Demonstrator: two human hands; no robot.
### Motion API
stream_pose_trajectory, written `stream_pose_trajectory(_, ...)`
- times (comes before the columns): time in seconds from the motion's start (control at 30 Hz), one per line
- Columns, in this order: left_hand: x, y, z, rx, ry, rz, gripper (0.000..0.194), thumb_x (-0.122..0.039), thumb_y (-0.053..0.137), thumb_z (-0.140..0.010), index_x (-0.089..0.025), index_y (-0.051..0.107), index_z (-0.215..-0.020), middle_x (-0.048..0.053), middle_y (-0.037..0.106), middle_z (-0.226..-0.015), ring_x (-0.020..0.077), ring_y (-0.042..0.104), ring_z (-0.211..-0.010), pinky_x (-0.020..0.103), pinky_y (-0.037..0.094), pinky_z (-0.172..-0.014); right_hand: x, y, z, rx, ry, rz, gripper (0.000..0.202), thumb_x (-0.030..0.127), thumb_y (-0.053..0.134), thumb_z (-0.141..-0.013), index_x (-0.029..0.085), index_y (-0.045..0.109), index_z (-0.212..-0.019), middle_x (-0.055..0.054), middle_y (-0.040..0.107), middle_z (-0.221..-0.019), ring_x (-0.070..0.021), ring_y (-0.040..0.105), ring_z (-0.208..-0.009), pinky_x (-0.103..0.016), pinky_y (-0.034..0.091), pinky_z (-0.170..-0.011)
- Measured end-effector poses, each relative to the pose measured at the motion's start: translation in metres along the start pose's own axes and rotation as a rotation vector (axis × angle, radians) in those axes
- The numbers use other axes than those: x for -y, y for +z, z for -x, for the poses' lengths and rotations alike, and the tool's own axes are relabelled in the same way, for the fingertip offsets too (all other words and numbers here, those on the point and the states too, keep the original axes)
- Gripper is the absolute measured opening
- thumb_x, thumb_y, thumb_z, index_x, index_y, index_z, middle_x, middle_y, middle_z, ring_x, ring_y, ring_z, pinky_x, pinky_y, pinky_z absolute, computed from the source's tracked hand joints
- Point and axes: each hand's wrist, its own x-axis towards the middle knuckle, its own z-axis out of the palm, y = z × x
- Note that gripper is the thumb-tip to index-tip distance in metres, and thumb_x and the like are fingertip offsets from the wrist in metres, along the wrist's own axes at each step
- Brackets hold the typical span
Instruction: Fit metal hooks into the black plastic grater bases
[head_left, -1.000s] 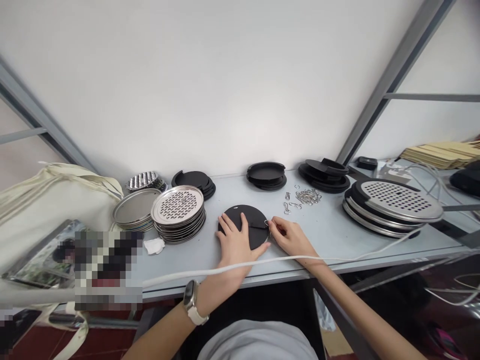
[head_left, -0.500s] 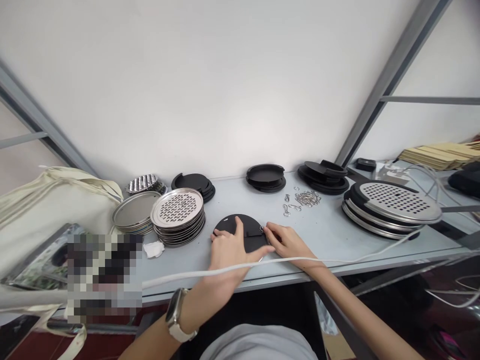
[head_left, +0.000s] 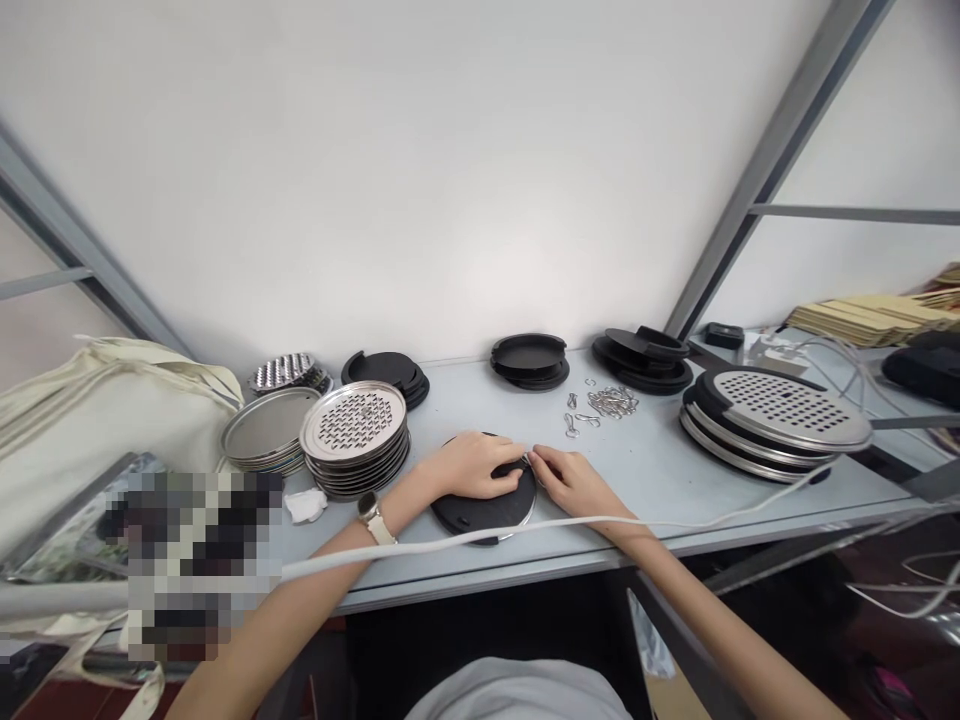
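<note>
A black round disc with a metal rim showing at its right lies near the table's front edge. My left hand, wearing a watch, rests palm down over its upper part; the fingers stretch right, thumb apart from them. The left fingertips come close to a small wire clip at the disc's right edge. My right hand pinches that clip between thumb and fingers, which partly hide it. Behind lies a pile of small wire clips, with a few loose ones beside it.
Stacked grater plates and plain metal plates stand left. Black round pieces line the wall, and a stack with a perforated plate is at right. A white cable crosses in front of my arms.
My left hand has turned from pointing forward with spread fingers to pointing right, its fingertips now near the clip. The right hand stays at the disc's edge. The view has shifted slightly.
</note>
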Motion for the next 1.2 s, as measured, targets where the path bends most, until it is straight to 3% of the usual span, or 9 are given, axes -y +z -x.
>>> stream_pose_trajectory(0.23,-0.001,0.0079,0.0017,-0.082,-0.146,0.044,0.017,-0.035,0.047,-0.082,-0.02,0.052,-0.078,-0.002,0.057,-0.067,0.0129,0.051,-0.06,0.025,0.033,-0.056,0.0002,-0.0042,-0.005,0.014,0.004,0.013,0.035,0.034,0.028,-0.093,0.02,0.047,-0.067,0.001,0.053,-0.059,-0.012,0.047,-0.054,-0.024,0.031,-0.055)
stream_pose_trajectory(0.37,-0.003,0.0047,0.0021,-0.194,-0.115,0.145,0.023,-0.032,0.053,-0.079,-0.018,0.05,-0.097,0.003,0.06,-0.093,0.0169,0.056,-0.085,0.027,0.043,-0.073,0.0,-0.0037,-0.0029,0.006,0.008,-0.008,0.036,0.035,0.029,-0.093,0.019,0.049,-0.068,0.0,0.055,-0.06,-0.0124,0.048,-0.055,-0.025,0.031,-0.055)
stream_pose_trajectory(0.47,-0.0045,0.0024,0.0019,-0.234,-0.021,0.235,0.037,-0.023,0.051,-0.079,-0.017,0.043,-0.115,0.008,0.054,-0.117,0.0186,0.049,-0.111,0.03,0.04,-0.095,0.0002,-0.0027,-0.0015,0.005,0.012,-0.007,0.037,0.035,0.028,-0.093,0.019,0.052,-0.069,-0.001,0.059,-0.063,-0.0131,0.05,-0.056,-0.025,0.031,-0.056)
stream_pose_trajectory(0.53,-0.0047,0.0026,0.002,-0.221,0.008,0.276,0.042,-0.021,0.049,-0.08,-0.018,0.039,-0.121,0.008,0.051,-0.123,0.0186,0.046,-0.117,0.032,0.037,-0.1,0.0004,-0.002,-0.0008,0.001,0.011,-0.002,0.038,0.035,0.028,-0.093,0.019,0.057,-0.075,-0.003,0.062,-0.067,-0.0145,0.053,-0.058,-0.026,0.033,-0.057)
stream_pose_trajectory(0.67,-0.0038,0.0051,0.0027,-0.187,-0.002,0.3,0.044,-0.02,0.048,-0.081,-0.019,0.037,-0.123,0.008,0.054,-0.121,0.0197,0.048,-0.116,0.036,0.038,-0.1,0.0001,-0.0011,0.0004,0.015,0.007,0.014,0.04,0.036,0.025,-0.094,0.019,0.06,-0.088,-0.004,0.066,-0.072,-0.0168,0.058,-0.062,-0.026,0.035,-0.06)
stream_pose_trajectory(1.0,-0.0039,0.0042,0.0022,-0.167,-0.006,0.344,0.045,-0.018,0.049,-0.081,-0.02,0.037,-0.124,0.007,0.058,-0.114,0.019,0.051,-0.112,0.035,0.039,-0.098,0.0,-0.0013,0.0006,0.017,0.008,0.012,0.04,0.037,0.028,-0.093,0.018,0.059,-0.077,-0.005,0.065,-0.07,-0.0156,0.056,-0.06,-0.025,0.033,-0.056)
stream_pose_trajectory(1.2,-0.0037,0.0034,0.0024,-0.153,0.003,0.345,0.037,-0.018,0.048,-0.082,-0.02,0.043,-0.119,0.006,0.059,-0.112,0.0186,0.053,-0.107,0.033,0.041,-0.095,-0.0036,0.0008,0.0008,0.02,-0.012,0.033,0.039,0.036,0.028,-0.093,0.018,0.061,-0.082,-0.005,0.065,-0.07,-0.0163,0.057,-0.06,-0.026,0.034,-0.058)
